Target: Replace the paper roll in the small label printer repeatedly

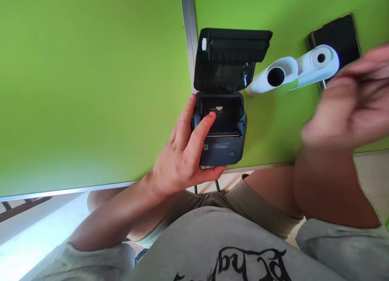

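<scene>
While my left grip is closed around the left side and near end of a small printer, one fingertip reaches into its open paper bay, over part of a label whose print I cannot read. My right grip is a blur, cut off at the right; its fingers look loosely bent, but I cannot tell whether they have hold of anything. It covers a corner of the dark phone, which a white roll also partly hides. Nearer the printer is a dark-cored roll; whether the two rolls touch is hard to make out. The printer sits at the near rim of the desk, its lid open at the far side, beside the metal strip. My thumb lies right at that rim. Left of the strip, green surface runs wide; to the right, the rolls narrow my room.
</scene>
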Available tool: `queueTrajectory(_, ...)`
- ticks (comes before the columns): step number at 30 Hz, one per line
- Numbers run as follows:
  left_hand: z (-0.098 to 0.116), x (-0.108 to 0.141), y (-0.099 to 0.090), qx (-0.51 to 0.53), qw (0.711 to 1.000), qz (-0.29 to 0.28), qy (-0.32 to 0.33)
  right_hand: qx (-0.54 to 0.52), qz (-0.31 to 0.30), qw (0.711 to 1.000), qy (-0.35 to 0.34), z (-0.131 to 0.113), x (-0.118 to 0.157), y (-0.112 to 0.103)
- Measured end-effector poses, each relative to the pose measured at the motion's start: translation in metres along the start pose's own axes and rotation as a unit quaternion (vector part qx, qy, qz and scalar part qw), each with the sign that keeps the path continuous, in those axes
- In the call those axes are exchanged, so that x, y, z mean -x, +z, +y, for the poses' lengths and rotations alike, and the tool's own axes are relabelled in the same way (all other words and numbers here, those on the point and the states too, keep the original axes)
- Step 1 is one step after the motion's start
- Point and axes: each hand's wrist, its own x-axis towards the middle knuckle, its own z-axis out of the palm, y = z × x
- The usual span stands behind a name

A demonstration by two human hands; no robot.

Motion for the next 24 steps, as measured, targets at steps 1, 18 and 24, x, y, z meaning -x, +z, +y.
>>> queueTrajectory(1,0.0,0.0,0.0,0.0,1.0,0.0,-0.002,0.034,-0.047,0.997,-0.053,-0.005,0.005,0.004)
queueTrajectory(18,0.001,-0.001,-0.002,0.017,1.0,-0.011,-0.011,0.165,-0.248,0.939,-0.173,0.003,0.009,0.025)
queueTrajectory(24,0.001,-0.001,-0.001,0.0,1.0,-0.007,0.001,0.116,-0.194,0.965,-0.132,0.011,0.009,0.031)
